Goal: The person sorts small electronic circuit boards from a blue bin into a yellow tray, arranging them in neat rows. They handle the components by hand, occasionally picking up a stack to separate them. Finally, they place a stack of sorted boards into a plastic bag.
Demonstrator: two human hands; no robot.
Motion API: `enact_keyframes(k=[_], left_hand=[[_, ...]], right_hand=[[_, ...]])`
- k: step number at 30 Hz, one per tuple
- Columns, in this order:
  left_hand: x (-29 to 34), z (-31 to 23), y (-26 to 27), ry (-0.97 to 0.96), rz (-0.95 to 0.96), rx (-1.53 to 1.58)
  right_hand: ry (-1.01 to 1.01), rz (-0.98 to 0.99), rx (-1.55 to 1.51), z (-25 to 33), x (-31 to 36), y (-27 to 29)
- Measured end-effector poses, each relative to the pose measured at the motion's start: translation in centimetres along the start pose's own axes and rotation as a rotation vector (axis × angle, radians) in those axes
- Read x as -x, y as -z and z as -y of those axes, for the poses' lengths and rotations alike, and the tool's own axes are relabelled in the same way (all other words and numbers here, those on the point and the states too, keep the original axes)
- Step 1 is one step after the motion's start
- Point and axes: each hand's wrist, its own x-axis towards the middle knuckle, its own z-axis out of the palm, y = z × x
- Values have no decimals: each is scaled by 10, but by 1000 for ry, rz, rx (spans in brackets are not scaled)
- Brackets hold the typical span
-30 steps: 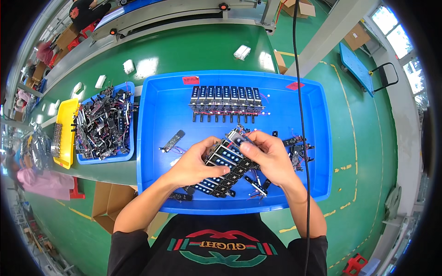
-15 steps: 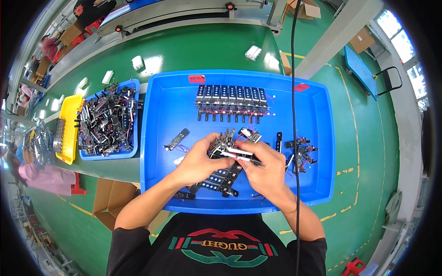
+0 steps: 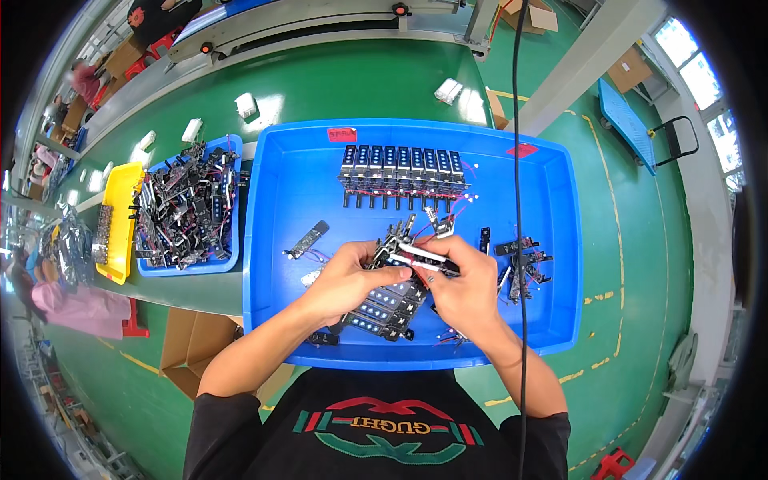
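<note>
Head view: above a blue tray (image 3: 276, 184)
Left hand (image 3: 350, 280) closes around black modules (image 3: 382, 308); right hand (image 3: 466, 286) pinches a white-edged piece (image 3: 421, 254).

I see green floor (image 3: 640, 240) with yellow lines (image 3: 141, 367); bright windows (image 3: 680, 42) to my right; light (image 3: 269, 110) glints off the table (image 3: 360, 88) ahead.
</note>
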Motion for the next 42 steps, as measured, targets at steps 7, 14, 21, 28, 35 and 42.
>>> enact_keyframes(k=[7, 14, 21, 28, 35, 42], left_hand=[[2, -4, -1, -21, -42, -26], [-2, 1, 9, -58, 174, -61], [-1, 1, 5, -33, 44, -118], [6, -7, 8, -78, 58, -117], [13, -14, 19, -33, 153, -157], [8, -9, 22, -17, 117, -135]], right_hand=[[158, -21, 125, 0, 1, -3], [-544, 134, -636, 0, -14, 22], [600, -77, 434, -11, -12, 20], [-327, 40, -242, -5, -8, 31], [-645, -27, -704, -6, -5, 57], [-585, 21, -633, -19, 9, 84]])
